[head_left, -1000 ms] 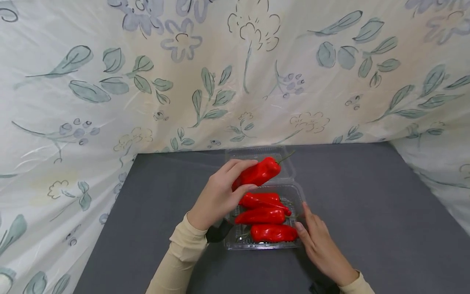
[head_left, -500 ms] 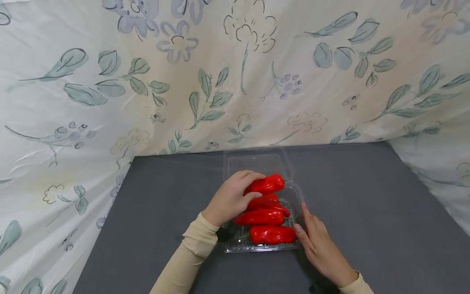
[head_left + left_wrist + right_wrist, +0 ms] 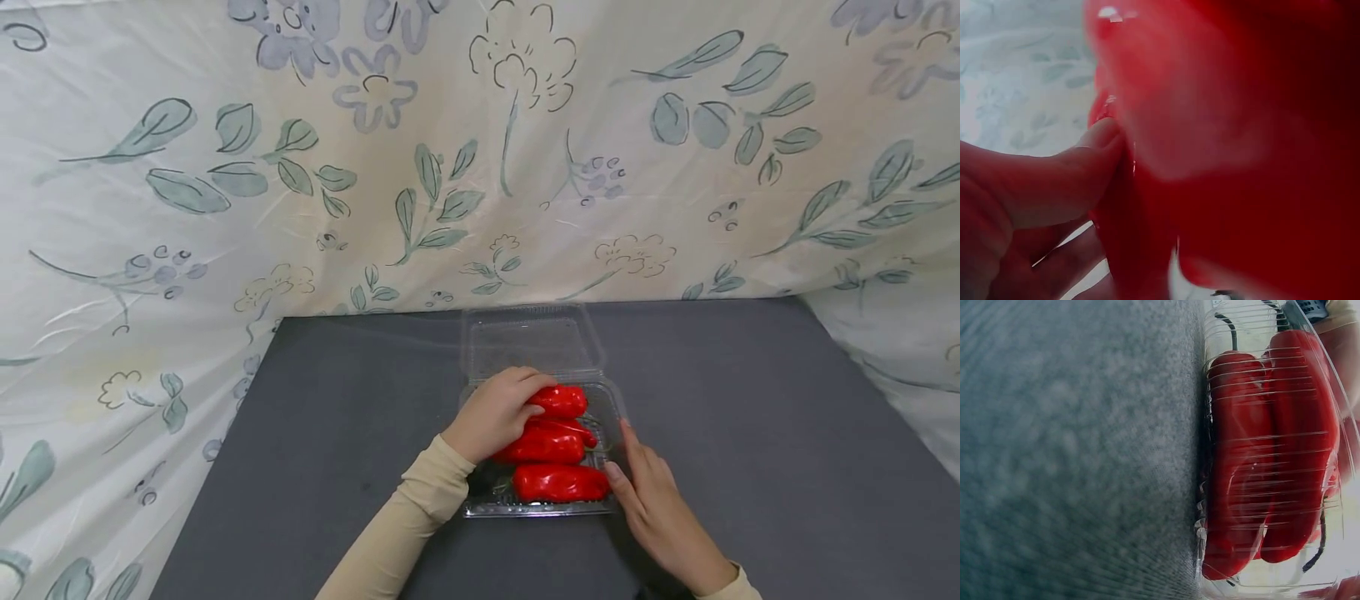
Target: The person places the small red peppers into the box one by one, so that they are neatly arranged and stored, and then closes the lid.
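My left hand (image 3: 498,414) grips a glossy red pepper (image 3: 564,402) at the far end of a clear plastic container (image 3: 540,511). In the left wrist view the thumb (image 3: 1054,178) presses against red pepper skin, and red fills most of that picture. Several more red peppers lie crosswise in the container, among them a near pepper (image 3: 561,483) and a middle pepper (image 3: 543,447). Against the container's right wall rests my right hand (image 3: 663,504), its fingers extended. The right wrist view shows two peppers (image 3: 1241,462) through the ribbed clear wall; no right fingers appear there.
The container's clear lid (image 3: 528,342) lies folded back behind it. Grey cloth (image 3: 360,400) covers the table. A flower-patterned sheet (image 3: 480,167) hangs behind the table and along both sides.
My left hand has lowered its pepper from above the container's hinge down into the far end, toward me and slightly right. My right hand has stayed at the wall.
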`<state>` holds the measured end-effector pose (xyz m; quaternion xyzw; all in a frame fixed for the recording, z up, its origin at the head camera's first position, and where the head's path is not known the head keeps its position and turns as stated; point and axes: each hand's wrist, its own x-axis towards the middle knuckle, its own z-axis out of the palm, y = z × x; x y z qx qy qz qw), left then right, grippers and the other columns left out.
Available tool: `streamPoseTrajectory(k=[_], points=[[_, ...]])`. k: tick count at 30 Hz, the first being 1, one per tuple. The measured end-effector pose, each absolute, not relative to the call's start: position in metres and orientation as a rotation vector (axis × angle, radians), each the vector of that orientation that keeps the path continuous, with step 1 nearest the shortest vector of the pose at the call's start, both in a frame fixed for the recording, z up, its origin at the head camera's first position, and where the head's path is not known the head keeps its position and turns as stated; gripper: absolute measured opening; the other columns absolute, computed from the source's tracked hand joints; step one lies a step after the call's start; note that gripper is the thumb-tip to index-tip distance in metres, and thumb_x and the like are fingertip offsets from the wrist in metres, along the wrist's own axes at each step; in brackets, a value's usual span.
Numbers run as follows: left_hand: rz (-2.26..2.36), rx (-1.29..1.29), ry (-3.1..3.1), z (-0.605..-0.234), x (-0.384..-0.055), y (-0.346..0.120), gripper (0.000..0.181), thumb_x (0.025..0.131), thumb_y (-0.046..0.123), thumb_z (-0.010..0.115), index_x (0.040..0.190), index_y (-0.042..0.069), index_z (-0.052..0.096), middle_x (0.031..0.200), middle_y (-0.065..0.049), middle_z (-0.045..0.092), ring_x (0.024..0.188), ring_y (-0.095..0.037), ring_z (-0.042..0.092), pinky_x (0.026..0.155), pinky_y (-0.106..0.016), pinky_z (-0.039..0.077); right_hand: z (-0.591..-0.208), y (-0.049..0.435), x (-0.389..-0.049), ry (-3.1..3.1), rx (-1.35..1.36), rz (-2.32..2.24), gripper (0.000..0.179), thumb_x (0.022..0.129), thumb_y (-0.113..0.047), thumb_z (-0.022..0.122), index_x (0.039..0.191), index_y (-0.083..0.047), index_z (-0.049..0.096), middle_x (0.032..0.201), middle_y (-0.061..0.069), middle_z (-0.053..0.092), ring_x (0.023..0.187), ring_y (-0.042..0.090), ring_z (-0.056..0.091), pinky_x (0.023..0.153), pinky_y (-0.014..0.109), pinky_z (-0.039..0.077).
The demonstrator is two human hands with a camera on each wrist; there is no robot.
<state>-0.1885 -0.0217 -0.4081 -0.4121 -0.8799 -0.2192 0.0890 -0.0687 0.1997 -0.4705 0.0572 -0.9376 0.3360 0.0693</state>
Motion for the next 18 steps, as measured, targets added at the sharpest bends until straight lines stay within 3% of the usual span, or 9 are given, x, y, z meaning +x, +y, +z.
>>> streamPoseTrajectory(k=[18], points=[[-0.547, -1.185, -2.731, -0.42, -0.192, -0.017, 0.031, 0.095, 0.026, 0.059, 0.125, 0.016, 0.062, 0.127, -0.002, 0.062, 0.118, -0.016, 0.058, 0.103, -0.033, 0.043, -0.474, 0.2, -0.068, -2.767, 0.209, 1.0, 0.062, 0.1, -0.028, 0.049, 0.152, -0.008, 0.022, 0.132, 0.024, 0.049, 0.118, 0.04, 0.042, 0.092, 0.059, 0.037]])
